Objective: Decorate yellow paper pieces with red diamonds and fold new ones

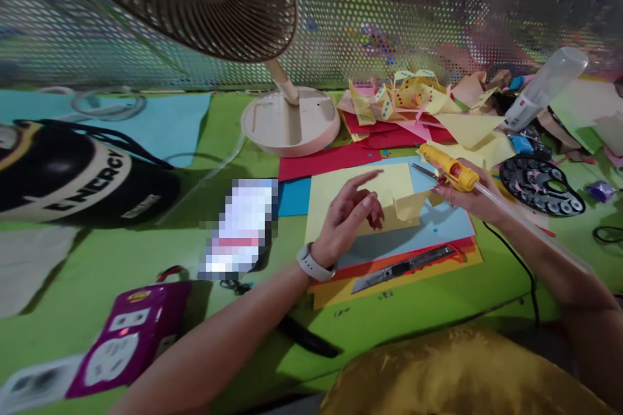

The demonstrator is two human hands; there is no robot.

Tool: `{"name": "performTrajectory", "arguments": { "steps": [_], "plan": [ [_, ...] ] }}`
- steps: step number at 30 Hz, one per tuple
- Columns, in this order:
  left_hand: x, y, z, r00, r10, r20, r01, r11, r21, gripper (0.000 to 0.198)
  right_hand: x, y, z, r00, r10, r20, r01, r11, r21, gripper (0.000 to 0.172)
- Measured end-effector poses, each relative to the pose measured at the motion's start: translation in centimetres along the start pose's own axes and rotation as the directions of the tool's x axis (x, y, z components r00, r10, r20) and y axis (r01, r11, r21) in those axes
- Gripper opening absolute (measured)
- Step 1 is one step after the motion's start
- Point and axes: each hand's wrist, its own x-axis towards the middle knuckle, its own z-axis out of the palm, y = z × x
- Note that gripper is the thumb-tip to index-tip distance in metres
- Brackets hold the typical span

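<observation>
In my right hand (470,198) is a yellow hot glue gun (450,167), with a long clear glue stick (530,224) running out of its back over my forearm. My left hand (353,211), with a pale watch at its wrist, hovers over the paper; its index finger is stretched out and the others are curled, with nothing seen in them. Between the hands stands a small folded piece of yellow paper (409,207). Whether the right fingertips touch it, I cannot tell. A dark metal blade (423,170) shows beside the glue gun. Below lie yellow and light blue sheets (384,243).
A box cutter (403,267) lies on the front paper edges. Left are a phone (241,227), a purple power strip (131,331) and a black bag (82,175). Behind stand a fan (292,120) and paper scraps (413,100). A paint palette (540,185) and clear bottle (545,87) are right.
</observation>
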Motion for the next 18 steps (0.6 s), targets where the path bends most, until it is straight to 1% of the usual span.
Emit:
{"name": "performTrajectory", "arguments": {
  "steps": [2,3,4,6,9,11,14,15,16,18],
  "plan": [
    [0.1,0.2,-0.2,0.99,-0.048,0.133,0.037,0.996,0.08,0.049,0.1,0.3,-0.1,1.0,-0.01,0.003,0.01,1.0,-0.02,0.027],
    [0.1,0.2,-0.2,0.981,-0.078,0.175,0.057,0.991,0.122,0.048,0.1,0.5,0.0,1.0,-0.017,-0.003,0.017,0.999,-0.037,0.027],
    [0.1,0.2,-0.1,0.977,-0.097,0.191,0.067,0.985,0.159,0.046,0.1,0.7,0.1,1.0,-0.018,-0.011,0.017,0.999,-0.049,0.027],
    [0.1,0.0,0.1,0.979,-0.108,0.176,0.07,0.976,0.207,0.041,0.1,0.9,0.3,0.999,-0.019,-0.029,0.017,0.997,-0.069,0.027],
    [0.0,-0.3,0.4,0.981,-0.13,0.144,0.098,0.972,0.214,0.037,0.0,1.0,0.8,0.999,-0.016,-0.049,0.013,0.998,-0.06,0.026],
    [-0.1,-0.3,0.4,0.973,-0.154,0.171,0.113,0.967,0.228,0.042,0.0,1.0,1.0,0.999,0.011,-0.046,-0.012,0.999,-0.034,0.028],
    [-0.1,-0.2,0.4,0.965,-0.15,0.216,0.078,0.948,0.308,0.056,0.0,0.9,1.1,0.998,0.058,-0.031,-0.058,0.998,-0.016,0.03],
    [-0.1,-0.2,0.3,0.966,-0.147,0.214,0.071,0.942,0.329,0.054,0.0,0.9,1.1,0.997,0.072,-0.023,-0.073,0.997,-0.02,0.03],
    [-0.2,-0.2,0.3,0.967,-0.147,0.206,0.071,0.939,0.336,0.048,0.0,0.8,1.1,0.996,0.085,-0.015,-0.085,0.996,-0.028,0.03],
    [-0.2,-0.1,0.3,0.97,-0.148,0.195,0.083,0.948,0.307,0.035,0.0,0.8,1.1,0.995,0.096,-0.01,-0.096,0.995,-0.039,0.031]
  ]
}}
